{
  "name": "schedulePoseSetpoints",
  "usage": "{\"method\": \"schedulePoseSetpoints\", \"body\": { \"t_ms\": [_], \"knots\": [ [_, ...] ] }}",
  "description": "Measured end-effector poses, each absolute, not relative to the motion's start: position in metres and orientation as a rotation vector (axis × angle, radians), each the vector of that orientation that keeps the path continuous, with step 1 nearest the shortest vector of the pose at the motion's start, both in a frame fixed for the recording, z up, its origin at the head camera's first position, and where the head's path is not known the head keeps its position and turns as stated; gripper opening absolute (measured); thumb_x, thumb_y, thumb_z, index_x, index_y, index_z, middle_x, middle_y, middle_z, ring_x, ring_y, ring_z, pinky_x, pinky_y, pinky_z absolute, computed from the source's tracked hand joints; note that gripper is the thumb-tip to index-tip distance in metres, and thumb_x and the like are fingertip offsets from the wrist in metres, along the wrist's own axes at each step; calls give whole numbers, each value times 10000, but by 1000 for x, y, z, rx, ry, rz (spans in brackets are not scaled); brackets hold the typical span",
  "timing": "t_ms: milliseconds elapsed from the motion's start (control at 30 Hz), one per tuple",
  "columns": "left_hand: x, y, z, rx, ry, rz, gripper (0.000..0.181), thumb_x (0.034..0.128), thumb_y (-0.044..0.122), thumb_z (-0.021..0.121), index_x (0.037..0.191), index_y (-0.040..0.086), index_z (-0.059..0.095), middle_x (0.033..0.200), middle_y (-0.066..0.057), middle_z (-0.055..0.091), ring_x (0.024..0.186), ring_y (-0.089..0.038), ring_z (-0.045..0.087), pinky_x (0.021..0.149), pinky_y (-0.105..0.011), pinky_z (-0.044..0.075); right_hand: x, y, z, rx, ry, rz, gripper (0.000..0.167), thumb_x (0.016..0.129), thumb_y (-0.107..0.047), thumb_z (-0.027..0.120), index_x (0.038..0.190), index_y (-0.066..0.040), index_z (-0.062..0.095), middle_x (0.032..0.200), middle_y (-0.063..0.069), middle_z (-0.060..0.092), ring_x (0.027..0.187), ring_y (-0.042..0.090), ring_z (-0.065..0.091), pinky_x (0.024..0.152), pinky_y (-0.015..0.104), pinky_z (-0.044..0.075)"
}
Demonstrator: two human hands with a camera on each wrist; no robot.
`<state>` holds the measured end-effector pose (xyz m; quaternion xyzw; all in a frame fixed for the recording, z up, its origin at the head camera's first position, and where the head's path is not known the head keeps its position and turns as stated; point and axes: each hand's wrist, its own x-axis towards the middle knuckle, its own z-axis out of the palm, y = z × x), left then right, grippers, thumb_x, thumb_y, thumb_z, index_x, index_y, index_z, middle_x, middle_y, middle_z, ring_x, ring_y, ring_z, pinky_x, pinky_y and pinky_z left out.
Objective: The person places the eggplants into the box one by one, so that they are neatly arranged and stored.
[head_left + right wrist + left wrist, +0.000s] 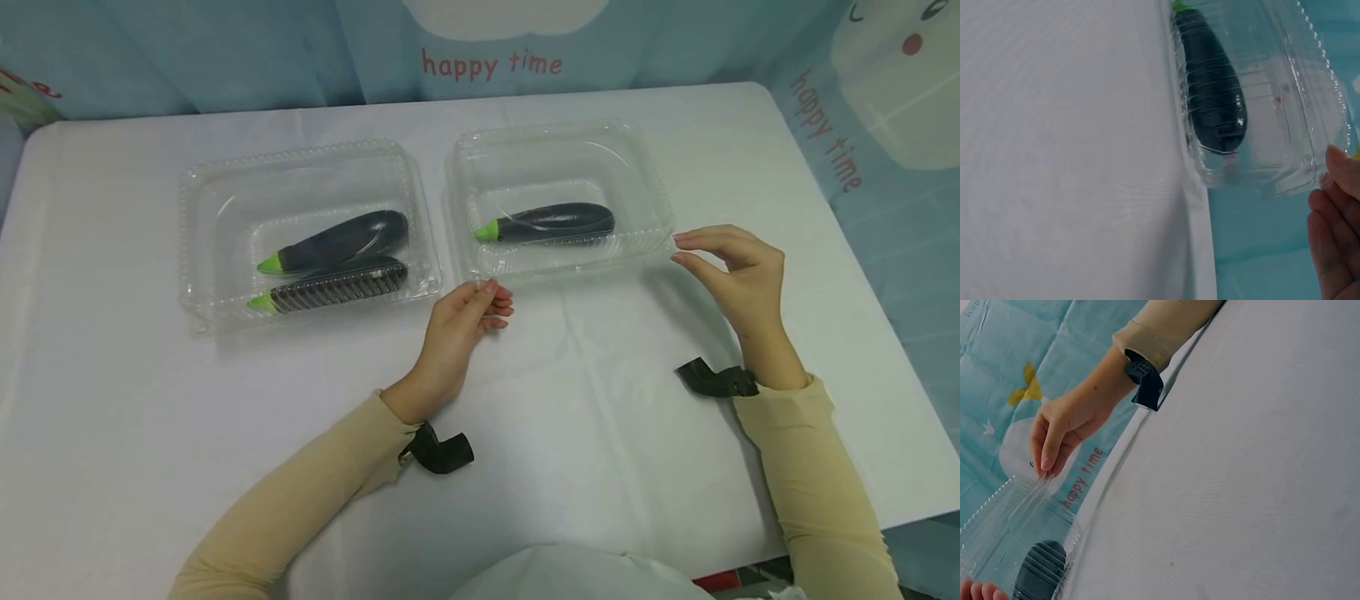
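A clear plastic container (558, 271) on the right of the table holds one dark eggplant (558, 222) with a green stem end. At its near left corner, my left hand (453, 337) pinches the rim between thumb and index finger, the other fingers loosely bent. My right hand (738, 271) pinches the near right corner, as the left wrist view also shows. In the right wrist view the eggplant (1213, 87) is seen through the ribbed wall. Only the left fingertips (984, 591) appear at the bottom of the left wrist view.
A second clear container (213, 200) stands close by on the left, with two eggplants (341, 242) inside. Both containers are on a white-covered table (570, 467). A blue printed curtain (247, 58) hangs along the far and right sides.
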<state>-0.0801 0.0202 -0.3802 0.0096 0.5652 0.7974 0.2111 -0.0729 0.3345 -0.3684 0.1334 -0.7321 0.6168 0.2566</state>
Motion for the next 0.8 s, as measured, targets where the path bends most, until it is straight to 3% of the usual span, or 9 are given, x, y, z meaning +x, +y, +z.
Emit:
{"method": "schedulePoseSetpoints", "body": {
  "t_ms": [233,433,533,667,800],
  "knots": [
    [-83,25,-382,14,1564,2244,260,1009,96,413,1027,-123,552,1050,-243,554,847,-141,568,753,-224,490,-80,336,-369,344,-2042,1585,124,682,283,657,796,264,612,875,100,712,849,194,651,833,238,500],
    [-84,27,-383,3,1570,2228,246,1004,91,423,1005,-113,562,982,-148,576,838,-140,564,735,-221,490,-83,340,-372,339,-2038,1615,144,684,282,658,820,257,618,893,98,712,866,204,648,852,245,496],
    [-79,25,-384,41,1631,2151,207,985,61,453,986,-108,573,985,-179,594,839,-146,583,747,-240,500,-82,341,-373,346,-2014,1662,158,692,272,662,842,262,613,908,120,708,879,213,644,858,250,493],
    [-70,15,-385,186,1742,1977,151,953,37,511,963,-90,592,1012,-240,623,857,-216,620,777,-295,521,-78,344,-374,343,-2041,1643,186,698,251,676,872,258,612,937,120,706,905,213,634,866,247,487],
    [-60,1,-380,426,1891,1778,131,937,110,582,950,-8,636,971,-168,665,841,-267,630,757,-317,524,-74,346,-368,309,-2144,1495,190,704,234,685,886,231,631,956,78,709,918,187,632,878,238,477]
  ]
}}
